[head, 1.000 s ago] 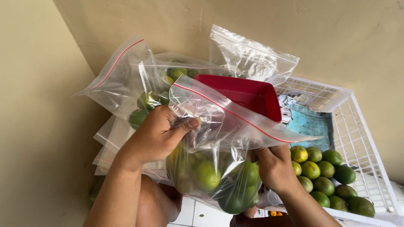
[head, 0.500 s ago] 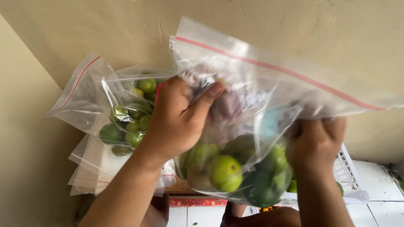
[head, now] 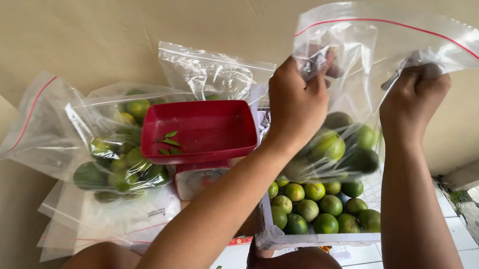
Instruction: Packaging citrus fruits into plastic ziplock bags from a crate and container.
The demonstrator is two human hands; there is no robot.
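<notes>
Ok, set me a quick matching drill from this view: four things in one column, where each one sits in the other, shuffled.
Things:
1. held bag of limes
2. red tray
3. white crate
4. filled bags

Places:
A. leaning against the wall, left of the tray
B. under the raised bag, holding loose limes
C. lifted by left hand and right hand, each grip near its top
D. middle, a few leaves inside

Pairs: 1-C, 2-D, 3-B, 4-A

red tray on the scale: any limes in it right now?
No. The red tray holds only a few small green leaves; the limes sit in the clear bag held by both hands and in the white crate.
</notes>
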